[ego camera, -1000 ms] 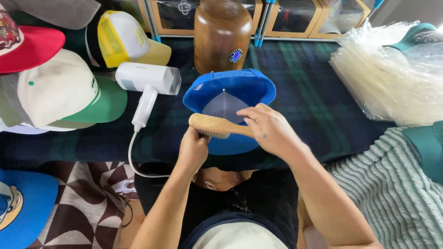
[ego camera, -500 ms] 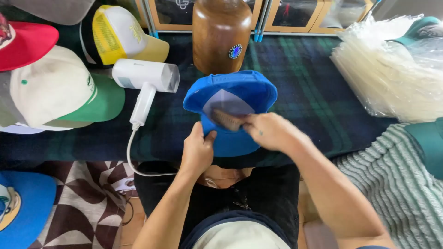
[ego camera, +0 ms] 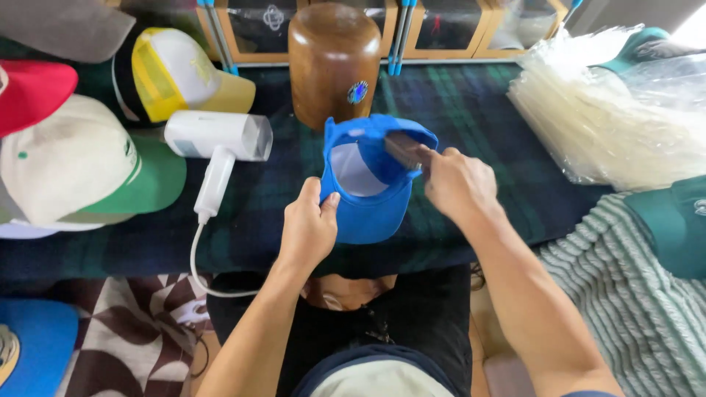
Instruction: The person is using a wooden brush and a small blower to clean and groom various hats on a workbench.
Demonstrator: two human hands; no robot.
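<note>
Head view: right hand grips brush inside blue cap.

Brush blurred and half hidden behind the right hand; grey cap cut off at top edge.

A white hair dryer lies beside a brown wooden block. Caps, one yellow, sit left. Apparently clear plastic bags are piled right.
</note>
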